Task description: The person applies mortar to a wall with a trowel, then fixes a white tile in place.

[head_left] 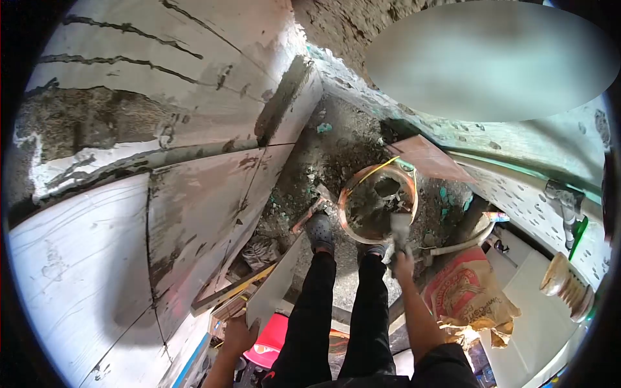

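My right hand [405,268] is closed round the handle of a trowel [400,227]. The trowel's grey blade sits over the near right rim of a round bucket [344,216]. Wet grey mortar [372,204] lies inside the bucket, with a dark hollow in it. At the lower left, my left hand [240,336] grips the lower end of a pale flat tile [275,284], which is tilted beside my left leg. A hammer-like tool [309,215] lies on the ground near my left shoe.
A torn paper cement bag [475,291] stands to the right. Pipes [511,174] run along the right wall. A tiled wall [200,213] with mortar smears rises at left. Rubble covers the ground [349,136], and a reddish board [432,160] leans behind the bucket.
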A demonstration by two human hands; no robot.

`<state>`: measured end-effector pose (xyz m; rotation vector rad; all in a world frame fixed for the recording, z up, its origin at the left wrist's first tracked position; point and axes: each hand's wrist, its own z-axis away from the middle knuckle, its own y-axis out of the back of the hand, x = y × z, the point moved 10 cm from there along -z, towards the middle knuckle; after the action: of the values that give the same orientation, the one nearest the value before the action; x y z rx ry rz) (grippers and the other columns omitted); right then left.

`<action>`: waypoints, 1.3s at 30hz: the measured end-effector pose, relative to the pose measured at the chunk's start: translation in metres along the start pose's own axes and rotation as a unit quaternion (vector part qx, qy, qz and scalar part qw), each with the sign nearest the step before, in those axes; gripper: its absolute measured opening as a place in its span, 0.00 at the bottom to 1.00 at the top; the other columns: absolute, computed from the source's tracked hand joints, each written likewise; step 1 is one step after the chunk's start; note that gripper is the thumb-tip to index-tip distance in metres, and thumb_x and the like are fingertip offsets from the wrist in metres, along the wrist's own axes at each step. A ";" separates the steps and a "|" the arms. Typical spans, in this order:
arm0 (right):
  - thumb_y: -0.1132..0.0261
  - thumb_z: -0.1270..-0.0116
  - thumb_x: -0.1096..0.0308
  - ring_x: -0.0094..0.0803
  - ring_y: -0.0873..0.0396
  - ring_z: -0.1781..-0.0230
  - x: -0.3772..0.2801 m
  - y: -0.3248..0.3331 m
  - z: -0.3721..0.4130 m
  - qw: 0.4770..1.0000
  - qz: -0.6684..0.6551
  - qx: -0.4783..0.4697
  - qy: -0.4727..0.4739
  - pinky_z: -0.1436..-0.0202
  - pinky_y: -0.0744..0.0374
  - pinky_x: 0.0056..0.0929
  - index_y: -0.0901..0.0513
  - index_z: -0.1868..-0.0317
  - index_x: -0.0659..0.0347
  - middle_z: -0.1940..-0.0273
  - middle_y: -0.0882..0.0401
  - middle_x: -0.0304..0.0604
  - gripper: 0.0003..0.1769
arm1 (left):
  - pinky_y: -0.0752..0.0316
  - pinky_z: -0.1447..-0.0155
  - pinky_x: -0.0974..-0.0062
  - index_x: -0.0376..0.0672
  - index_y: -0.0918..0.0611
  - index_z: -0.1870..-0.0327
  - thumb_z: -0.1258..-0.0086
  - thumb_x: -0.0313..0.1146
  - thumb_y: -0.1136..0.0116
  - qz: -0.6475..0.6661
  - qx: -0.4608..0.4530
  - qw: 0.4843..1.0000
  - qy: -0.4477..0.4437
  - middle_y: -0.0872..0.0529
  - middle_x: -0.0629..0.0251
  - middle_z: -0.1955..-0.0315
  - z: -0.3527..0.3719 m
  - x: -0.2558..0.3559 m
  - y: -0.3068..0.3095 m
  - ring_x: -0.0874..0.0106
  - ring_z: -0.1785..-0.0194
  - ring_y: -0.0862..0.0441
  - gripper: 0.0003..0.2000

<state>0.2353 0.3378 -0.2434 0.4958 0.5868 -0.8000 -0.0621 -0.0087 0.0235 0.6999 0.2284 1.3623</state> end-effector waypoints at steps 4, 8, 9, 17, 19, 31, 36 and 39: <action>0.47 0.32 0.49 0.23 0.36 0.84 -0.128 -0.175 -0.041 0.926 -0.331 -0.161 -0.087 0.86 0.36 0.24 0.30 0.52 0.54 0.77 0.35 0.32 0.19 | 0.26 0.54 0.53 0.33 0.21 0.58 0.41 0.37 0.43 0.024 -0.020 0.999 0.022 0.19 0.39 0.65 0.004 -0.002 -0.001 0.43 0.59 0.21 0.16; 0.48 0.30 0.55 0.28 0.29 0.81 -0.299 -0.291 -0.092 0.886 -0.441 -0.146 -0.016 0.79 0.28 0.30 0.27 0.57 0.54 0.73 0.27 0.39 0.13 | 0.25 0.56 0.54 0.34 0.21 0.58 0.42 0.37 0.42 0.056 0.004 0.997 0.053 0.19 0.41 0.67 0.013 -0.009 0.004 0.44 0.61 0.21 0.16; 0.48 0.30 0.55 0.30 0.29 0.80 -0.310 -0.313 -0.113 0.874 -0.459 -0.161 -0.019 0.77 0.27 0.33 0.28 0.57 0.56 0.74 0.26 0.41 0.13 | 0.25 0.56 0.54 0.34 0.21 0.57 0.43 0.37 0.42 0.053 -0.002 0.998 0.027 0.18 0.42 0.68 0.015 -0.022 -0.006 0.44 0.62 0.20 0.17; 0.52 0.33 0.61 0.36 0.31 0.82 -0.370 -0.369 -0.160 0.831 -0.538 -0.129 -0.058 0.78 0.28 0.39 0.31 0.69 0.60 0.78 0.30 0.44 0.12 | 0.25 0.54 0.55 0.36 0.21 0.56 0.42 0.35 0.44 0.068 0.002 0.998 0.012 0.18 0.45 0.65 0.021 -0.021 0.010 0.46 0.59 0.21 0.15; 0.52 0.34 0.62 0.35 0.32 0.83 -0.371 -0.373 -0.166 0.830 -0.542 -0.119 -0.053 0.79 0.29 0.38 0.32 0.71 0.59 0.79 0.32 0.43 0.11 | 0.25 0.55 0.55 0.36 0.21 0.56 0.42 0.35 0.44 0.082 0.031 0.996 -0.020 0.18 0.45 0.66 0.025 -0.015 0.019 0.46 0.59 0.21 0.15; 0.54 0.32 0.59 0.35 0.36 0.86 -0.405 -0.361 -0.139 0.826 -0.543 -0.152 -0.005 0.82 0.32 0.39 0.33 0.76 0.58 0.84 0.36 0.42 0.17 | 0.27 0.50 0.56 0.33 0.24 0.51 0.43 0.34 0.43 0.079 0.003 0.997 0.007 0.19 0.42 0.61 0.032 -0.038 0.017 0.44 0.55 0.22 0.20; 0.53 0.34 0.62 0.33 0.35 0.86 -0.416 -0.363 -0.124 0.817 -0.535 -0.214 0.018 0.81 0.30 0.35 0.34 0.74 0.58 0.83 0.36 0.40 0.12 | 0.28 0.50 0.53 0.33 0.25 0.51 0.42 0.34 0.43 0.087 0.001 0.996 -0.006 0.20 0.41 0.60 0.031 -0.038 0.017 0.42 0.55 0.23 0.20; 0.53 0.33 0.61 0.32 0.35 0.85 -0.416 -0.354 -0.132 0.850 -0.510 -0.130 0.021 0.81 0.30 0.34 0.33 0.73 0.58 0.82 0.35 0.41 0.13 | 0.27 0.51 0.54 0.34 0.24 0.51 0.42 0.37 0.43 0.044 -0.034 0.998 0.028 0.19 0.41 0.61 0.033 -0.044 0.010 0.44 0.56 0.22 0.20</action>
<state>-0.3097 0.4202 -0.1360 -0.1057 1.0034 -1.6899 -0.0626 -0.0609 0.0442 0.6214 0.1977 1.4681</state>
